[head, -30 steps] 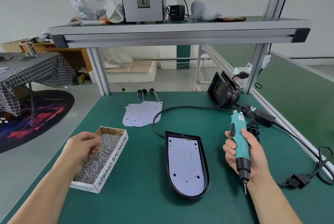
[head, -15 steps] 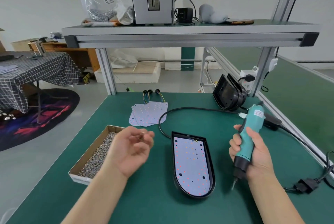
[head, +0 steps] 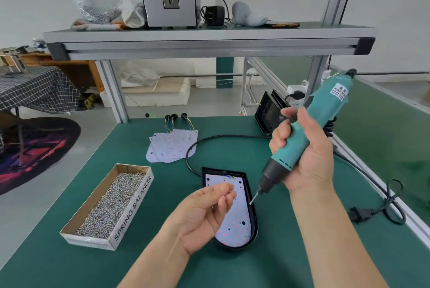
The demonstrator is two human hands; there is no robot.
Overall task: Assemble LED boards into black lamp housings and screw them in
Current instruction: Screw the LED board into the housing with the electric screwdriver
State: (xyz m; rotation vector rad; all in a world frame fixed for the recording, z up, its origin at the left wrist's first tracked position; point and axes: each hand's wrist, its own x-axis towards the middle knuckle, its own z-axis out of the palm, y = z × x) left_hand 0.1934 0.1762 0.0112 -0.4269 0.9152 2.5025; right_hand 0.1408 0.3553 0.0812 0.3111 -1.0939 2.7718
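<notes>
Black lamp housing [head: 254, 226] lies flat on the green table [head: 69, 252], between and beneath both hands. LED board [head: 235, 229] sits inside it. Long axis runs away from the person: rounded end nearest, squared end far.

Left hand [head: 204, 213] hovers over the housing's left half, palm turned up and inward, forearm coming in from lower left. Thumb and fingertips [head: 229, 199] are drawn together, pinching a small metal item [head: 232, 191]; too small to make out.

Right hand [head: 307, 148] is raised above the housing's far right, fingers wrapped tight round the teal electric screwdriver [head: 321, 110]. Tool is tilted, long axis from upper right at the cord end to lower left at the bit. Bit tip [head: 253, 199] points down-left at the housing's right rim, just beside the left fingertips; contact cannot be told.

Cardboard screw box [head: 133, 206] sits left of the housing, apart from it. Spare LED boards [head: 172, 145] lie fanned further back.
</notes>
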